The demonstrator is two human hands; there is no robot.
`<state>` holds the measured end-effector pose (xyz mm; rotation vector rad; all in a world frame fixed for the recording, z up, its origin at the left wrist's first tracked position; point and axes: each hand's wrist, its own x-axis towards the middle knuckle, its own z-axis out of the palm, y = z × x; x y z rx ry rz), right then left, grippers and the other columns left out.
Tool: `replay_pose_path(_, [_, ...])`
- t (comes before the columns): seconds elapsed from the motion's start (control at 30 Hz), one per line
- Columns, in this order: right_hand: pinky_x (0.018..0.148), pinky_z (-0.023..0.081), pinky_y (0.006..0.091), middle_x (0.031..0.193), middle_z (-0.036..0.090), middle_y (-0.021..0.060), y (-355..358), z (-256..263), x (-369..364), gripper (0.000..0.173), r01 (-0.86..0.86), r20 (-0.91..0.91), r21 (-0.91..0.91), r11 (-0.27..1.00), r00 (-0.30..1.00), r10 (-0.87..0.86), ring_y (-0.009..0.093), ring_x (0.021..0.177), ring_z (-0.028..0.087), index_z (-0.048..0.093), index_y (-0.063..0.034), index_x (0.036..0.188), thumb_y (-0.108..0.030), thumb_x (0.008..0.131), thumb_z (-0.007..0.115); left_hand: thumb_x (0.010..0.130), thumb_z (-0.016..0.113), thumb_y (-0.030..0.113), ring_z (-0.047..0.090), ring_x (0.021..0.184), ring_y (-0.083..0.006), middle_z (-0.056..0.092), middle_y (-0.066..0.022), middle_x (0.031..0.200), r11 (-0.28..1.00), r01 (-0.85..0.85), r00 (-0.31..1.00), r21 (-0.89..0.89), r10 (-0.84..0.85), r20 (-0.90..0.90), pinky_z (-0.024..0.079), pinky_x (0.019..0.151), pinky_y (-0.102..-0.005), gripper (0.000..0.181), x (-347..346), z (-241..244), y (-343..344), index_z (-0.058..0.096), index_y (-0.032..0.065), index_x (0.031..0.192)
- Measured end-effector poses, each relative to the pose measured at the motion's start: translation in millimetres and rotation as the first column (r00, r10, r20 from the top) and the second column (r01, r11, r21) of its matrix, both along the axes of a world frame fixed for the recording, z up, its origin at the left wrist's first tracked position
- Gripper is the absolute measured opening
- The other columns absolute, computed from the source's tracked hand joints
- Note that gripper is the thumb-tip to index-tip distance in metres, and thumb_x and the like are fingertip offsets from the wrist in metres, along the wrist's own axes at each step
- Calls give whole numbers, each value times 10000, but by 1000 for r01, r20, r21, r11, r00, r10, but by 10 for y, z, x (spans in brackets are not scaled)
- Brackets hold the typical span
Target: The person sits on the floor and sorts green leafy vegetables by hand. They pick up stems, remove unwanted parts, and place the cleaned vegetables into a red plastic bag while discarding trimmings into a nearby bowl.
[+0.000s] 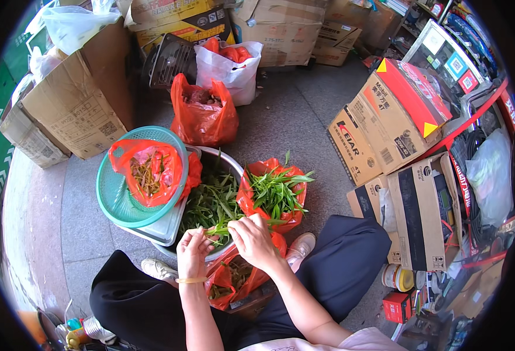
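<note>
A leafy green stem (220, 229) stretches between my two hands above a metal basin (236, 161) of similar greens (213, 199). My left hand (194, 245), with a bangle at the wrist, pinches the stem's left part. My right hand (250, 239) has its fingers closed on the right part. Just beyond my right hand, a red plastic bag (299, 204) holds bright green leafy shoots (277, 191). Beneath my hands lies another red bag (222, 285) with brownish plant scraps (235, 274). A teal plastic colander (112, 193), holding a red bag (169, 193) of stem pieces (147, 175), rests on a lidded container (167, 234).
Farther off are a red bag (209, 127) of dark red produce and a white bag (248, 83). Cardboard boxes stand at the left (73, 105), the back (279, 39) and the right (384, 127). My shoes (301, 248) flank the basin. Small jars (398, 277) stand at the right.
</note>
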<state>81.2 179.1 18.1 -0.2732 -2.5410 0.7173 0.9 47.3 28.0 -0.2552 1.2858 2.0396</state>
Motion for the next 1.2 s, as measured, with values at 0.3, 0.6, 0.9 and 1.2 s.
replay_pose_path(0.3, [653, 390, 301, 778, 530, 108, 203, -92, 51, 140, 317, 84, -861, 398, 860, -504, 182, 743, 493, 510, -4, 846, -139, 847, 472, 799, 590, 124, 445, 601, -31, 562, 23, 666, 986, 20, 919, -165, -83, -384, 328, 572, -167, 109, 57, 109, 26, 588, 33, 738])
replay_pose_path(0.6, [660, 401, 348, 787, 512, 164, -35, 94, -25, 165, -8, 205, -626, 780, 963, 175, 270, 785, 524, 439, -16, 929, -175, 895, 411, 761, 643, 91, 492, 601, -44, 592, 4, 664, 963, 16, 890, -267, -135, -435, 387, 562, -186, 118, 118, -45, 122, 636, -25, 779])
replay_pose_path(0.9, [671, 398, 387, 777, 590, 153, 1026, -286, -325, 191, 353, 60, -70, 933, 935, -350, 267, 677, 531, 510, -32, 878, -194, 887, 409, 788, 600, 215, 581, 590, -144, 624, -136, 691, 750, 170, 671, -639, -563, -482, 445, 555, -271, 244, 123, -356, 61, 623, -19, 852])
replay_pose_path(1.2, [613, 501, 317, 899, 571, 189, 768, -657, 161, 228, 409, 522, -805, 430, 833, 183, 249, 769, 599, 496, 12, 1018, -101, 827, 445, 752, 535, 196, 563, 923, -288, 592, -180, 965, 70, 565, 216, -822, -974, 65, 435, 804, -351, 301, 641, -1927, -56, 589, 77, 1023])
